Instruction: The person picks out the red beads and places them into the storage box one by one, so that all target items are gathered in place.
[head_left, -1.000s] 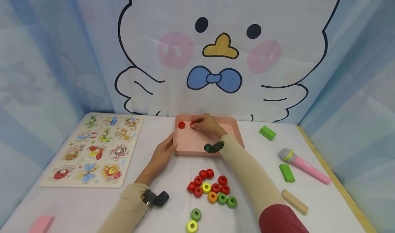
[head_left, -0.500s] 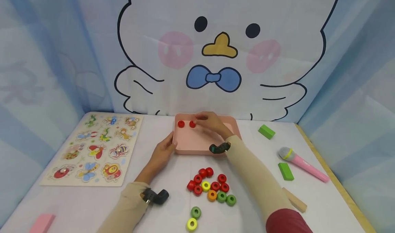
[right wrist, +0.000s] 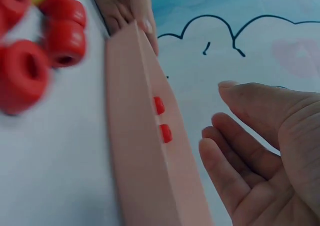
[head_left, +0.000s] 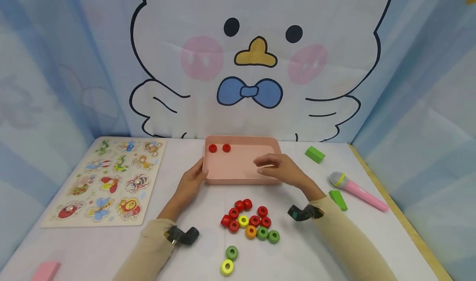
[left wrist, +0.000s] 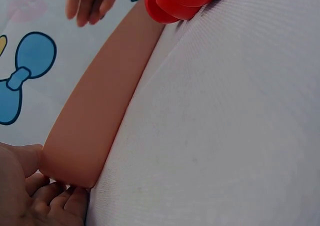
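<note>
A pink tray (head_left: 241,181) lies at the back of the table, with two red beads (head_left: 226,148) side by side in its far left corner. My left hand (head_left: 189,184) holds the tray's left side, thumb at the rim and fingers against the outer wall, as the left wrist view shows the hand (left wrist: 42,196) at the tray's corner. Above the tray's right part is my right hand (head_left: 284,170), fingers loosely bent, nothing between thumb and fingers. In front of the tray lies a cluster of red, yellow, orange and green beads (head_left: 254,220).
A wooden insect puzzle board (head_left: 83,220) lies on the left. To the right are a pink toy microphone (head_left: 362,194) and green blocks (head_left: 315,154). A pink block (head_left: 46,271) is at the near left. A green bead (head_left: 232,253) and a yellow bead (head_left: 227,267) sit nearest me.
My right hand has let go of the second red bead beside the first and moved right and toward me. The left hand stays at the tray. The head view has shifted slightly.
</note>
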Action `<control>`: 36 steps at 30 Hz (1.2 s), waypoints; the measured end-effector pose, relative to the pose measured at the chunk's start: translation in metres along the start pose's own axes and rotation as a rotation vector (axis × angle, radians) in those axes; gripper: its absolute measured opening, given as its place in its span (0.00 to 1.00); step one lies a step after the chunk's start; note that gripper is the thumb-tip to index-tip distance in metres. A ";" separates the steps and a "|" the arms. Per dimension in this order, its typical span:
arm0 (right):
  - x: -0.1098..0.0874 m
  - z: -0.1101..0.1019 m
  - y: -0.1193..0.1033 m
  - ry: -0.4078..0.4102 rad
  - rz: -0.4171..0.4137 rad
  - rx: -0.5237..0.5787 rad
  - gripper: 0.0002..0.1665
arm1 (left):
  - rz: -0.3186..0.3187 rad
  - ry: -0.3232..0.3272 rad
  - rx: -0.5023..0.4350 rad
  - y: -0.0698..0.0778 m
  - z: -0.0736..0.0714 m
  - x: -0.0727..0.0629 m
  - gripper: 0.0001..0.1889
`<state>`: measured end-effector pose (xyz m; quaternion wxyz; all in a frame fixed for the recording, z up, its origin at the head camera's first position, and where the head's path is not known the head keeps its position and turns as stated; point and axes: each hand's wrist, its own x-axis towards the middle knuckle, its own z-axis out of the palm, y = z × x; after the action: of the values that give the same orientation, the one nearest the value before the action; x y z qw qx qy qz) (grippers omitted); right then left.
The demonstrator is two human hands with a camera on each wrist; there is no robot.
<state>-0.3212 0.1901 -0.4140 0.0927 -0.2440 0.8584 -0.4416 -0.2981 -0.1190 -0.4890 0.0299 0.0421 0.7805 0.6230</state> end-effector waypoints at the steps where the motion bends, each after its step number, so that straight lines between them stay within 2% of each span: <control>1: -0.012 0.001 0.003 -0.023 -0.011 0.017 0.20 | -0.003 -0.001 0.004 -0.001 0.000 0.000 0.31; 5: -0.050 0.010 0.017 -0.122 -0.021 0.061 0.19 | -0.011 -0.007 0.006 -0.002 -0.001 0.001 0.31; 10: -0.073 0.023 0.032 -0.188 0.004 0.122 0.20 | -0.008 -0.005 0.019 -0.001 -0.004 0.001 0.31; 15: -0.077 0.032 0.035 -0.228 -0.028 0.184 0.21 | -0.024 -0.014 0.024 0.000 -0.004 -0.001 0.31; 23: -0.079 0.039 0.030 -0.180 -0.081 0.118 0.18 | -0.022 -0.013 0.020 0.004 -0.003 0.000 0.31; 32: -0.077 0.043 0.033 -0.146 -0.064 0.065 0.18 | -0.047 -0.007 0.009 0.004 -0.003 0.002 0.31; 36: -0.079 0.043 0.034 -0.140 -0.029 0.075 0.18 | -0.058 -0.008 0.000 0.003 -0.001 0.000 0.32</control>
<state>-0.2480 0.2154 -0.4712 0.1553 -0.2832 0.8291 -0.4565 -0.2985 -0.1195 -0.4860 0.0509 0.0217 0.7814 0.6215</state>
